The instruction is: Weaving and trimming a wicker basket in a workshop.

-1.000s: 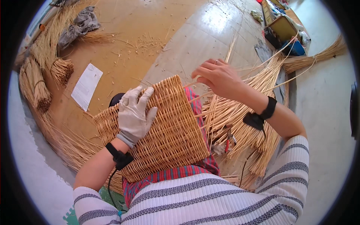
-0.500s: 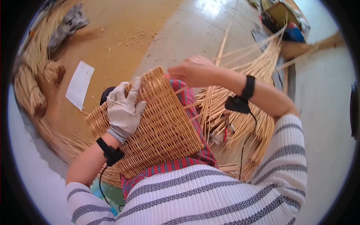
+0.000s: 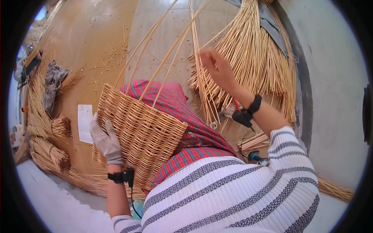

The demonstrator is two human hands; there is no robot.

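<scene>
A woven wicker piece [image 3: 145, 132], boxy and honey-coloured, rests tilted on my lap over a red checked cloth [image 3: 169, 95]. My left hand [image 3: 107, 141], in a pale glove, grips its left side, thumb on the near face and the other fingers partly hidden along the edge. Several long wicker rods [image 3: 170, 58] stick up from the far rim; the upper ends of some are blurred. To the right of them my bare right hand [image 3: 219, 72] is raised, apart from the weave. Its fingers look bent but are smeared, and no held thing shows.
A large fan of loose wicker rods [image 3: 248, 58] lies on the floor at the far right. A red-handled tool [image 3: 236, 104] is partly hidden by my right wrist. Bundled rods [image 3: 48, 153], a grey cloth [image 3: 54, 83] and a white sheet [image 3: 85, 124] lie leftward.
The wicker piece has turned on my lap, its rods now pointing away from me instead of rightward. My right hand has moved off the piece, to the right. The view has shifted.
</scene>
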